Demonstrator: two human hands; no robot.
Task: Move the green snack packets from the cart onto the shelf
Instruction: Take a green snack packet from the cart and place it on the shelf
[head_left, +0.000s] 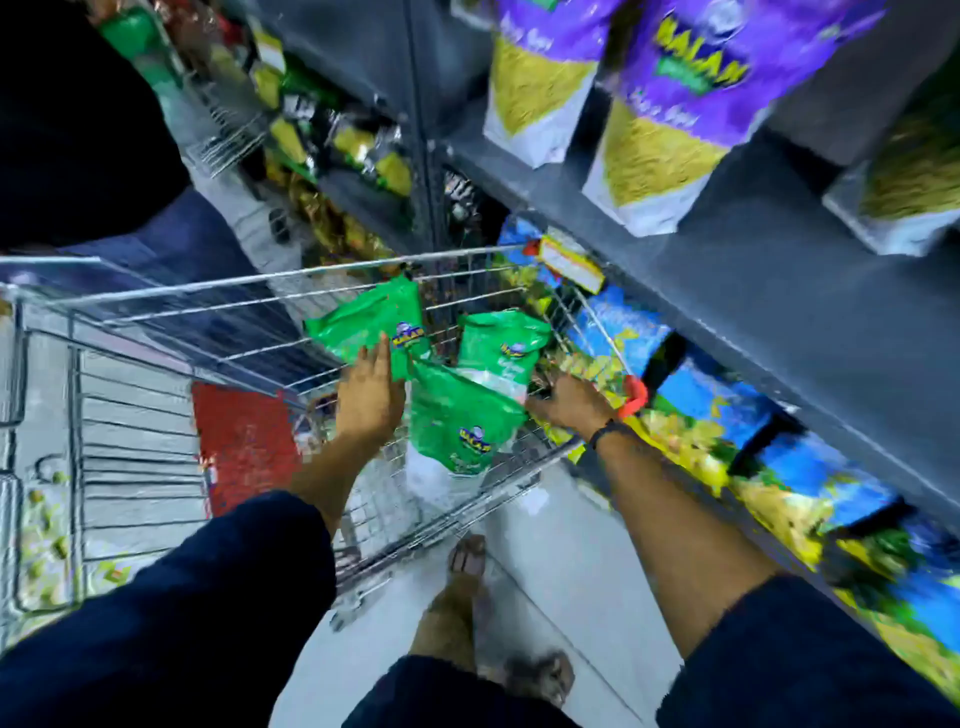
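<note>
Three green snack packets lie in the wire cart (156, 312). One packet (369, 319) leans at the cart's far side, and my left hand (370, 395) lies against its lower edge. A second packet (501, 345) stands further right. The nearest packet (462, 421) is tilted between my hands. My right hand (569, 402) reaches in by the cart's right rim and touches this packet's right edge. The picture is blurred, so neither grip is clear. The grey shelf (727, 249) runs along the right.
Purple and yellow packets (680, 104) stand on the shelf above. Blue and yellow packets (717, 415) fill the lower shelf beside the cart. A red price tag holder (571, 262) sticks out at the shelf edge. My feet (462, 597) stand on the white floor.
</note>
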